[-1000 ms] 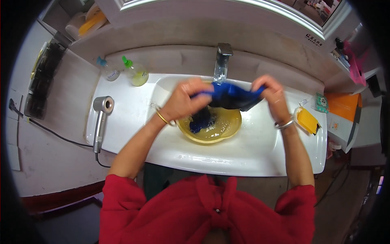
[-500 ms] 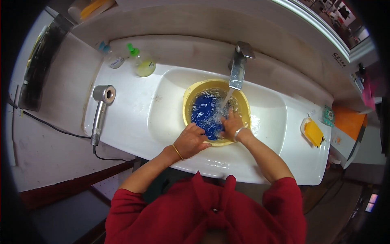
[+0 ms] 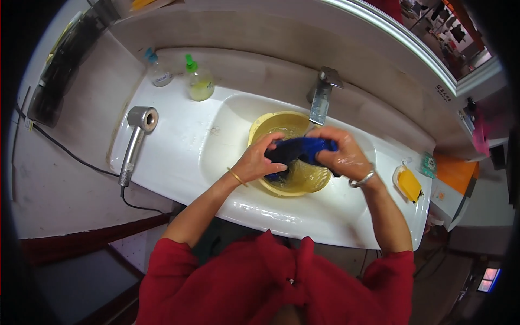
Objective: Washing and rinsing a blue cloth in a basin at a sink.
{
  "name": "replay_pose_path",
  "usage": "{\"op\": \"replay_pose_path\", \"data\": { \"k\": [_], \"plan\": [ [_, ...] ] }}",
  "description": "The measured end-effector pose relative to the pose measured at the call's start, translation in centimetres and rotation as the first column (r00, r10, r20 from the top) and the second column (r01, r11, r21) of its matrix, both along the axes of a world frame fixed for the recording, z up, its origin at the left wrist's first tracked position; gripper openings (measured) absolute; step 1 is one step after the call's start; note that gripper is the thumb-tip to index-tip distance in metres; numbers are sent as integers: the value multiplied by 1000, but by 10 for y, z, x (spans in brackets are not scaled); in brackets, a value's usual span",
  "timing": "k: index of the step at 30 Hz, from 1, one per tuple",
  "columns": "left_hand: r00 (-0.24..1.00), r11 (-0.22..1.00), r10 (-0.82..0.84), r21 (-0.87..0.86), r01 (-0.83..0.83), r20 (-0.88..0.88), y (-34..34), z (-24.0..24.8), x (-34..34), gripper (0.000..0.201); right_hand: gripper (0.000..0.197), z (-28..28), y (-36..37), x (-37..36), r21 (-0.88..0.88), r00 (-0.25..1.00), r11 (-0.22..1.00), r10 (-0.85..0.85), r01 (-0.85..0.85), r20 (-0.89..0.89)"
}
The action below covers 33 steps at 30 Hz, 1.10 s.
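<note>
A wet dark-blue cloth [image 3: 297, 150] is stretched between my two hands above a yellow plastic basin [image 3: 291, 189]. My left hand [image 3: 260, 158] grips its left end, thumb and fingers closed on the fabric. The other end is clasped in my right hand [image 3: 344, 153], which is raised over the basin's right side. Part of the cloth hangs down toward the water in the basin. Just behind my hands, the metal faucet [image 3: 320, 105] points down at the basin; my right hand and the cloth cover most of its stream.
The basin stands in a long white sink [image 3: 227, 122]. On the left ledge lies a silver hair dryer [image 3: 138, 130] with a cord. Two pump bottles, one green-topped [image 3: 200, 86] and one blue-topped [image 3: 160, 75], stand behind it. A yellow sponge-like block [image 3: 410, 184] sits on a dish at right.
The blue cloth has been lifted out of the water, and both hands now hold it above the basin. My right hand has risen and shifted right. The view has turned slightly.
</note>
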State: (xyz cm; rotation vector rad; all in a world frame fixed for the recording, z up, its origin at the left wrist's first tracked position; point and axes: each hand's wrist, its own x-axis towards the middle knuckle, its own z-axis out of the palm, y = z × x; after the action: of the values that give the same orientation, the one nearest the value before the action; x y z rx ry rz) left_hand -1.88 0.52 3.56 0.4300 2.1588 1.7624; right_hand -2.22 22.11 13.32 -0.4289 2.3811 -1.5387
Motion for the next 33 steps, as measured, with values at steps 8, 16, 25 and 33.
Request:
{"op": "replay_pose_path", "data": {
  "k": [8,16,25,33],
  "plan": [
    [997,999,-30,39,33,-77,45,-6,-35,55,29,111,5,9,-407,974,913,-101,10,-203],
    [965,996,-73,22,81,-251,25,-23,-59,39,37,-58,26,24,-175,928,939,-238,295,285],
    [960,380,-275,-911,162,56,48,-59,-40,67,63,-163,21,19,-79,833,882,-405,464,377],
    [994,959,-53,-273,76,91,78,-60,-53,38,51,-173,-3,2,-282,316,566,39,775,948]
  ]
}}
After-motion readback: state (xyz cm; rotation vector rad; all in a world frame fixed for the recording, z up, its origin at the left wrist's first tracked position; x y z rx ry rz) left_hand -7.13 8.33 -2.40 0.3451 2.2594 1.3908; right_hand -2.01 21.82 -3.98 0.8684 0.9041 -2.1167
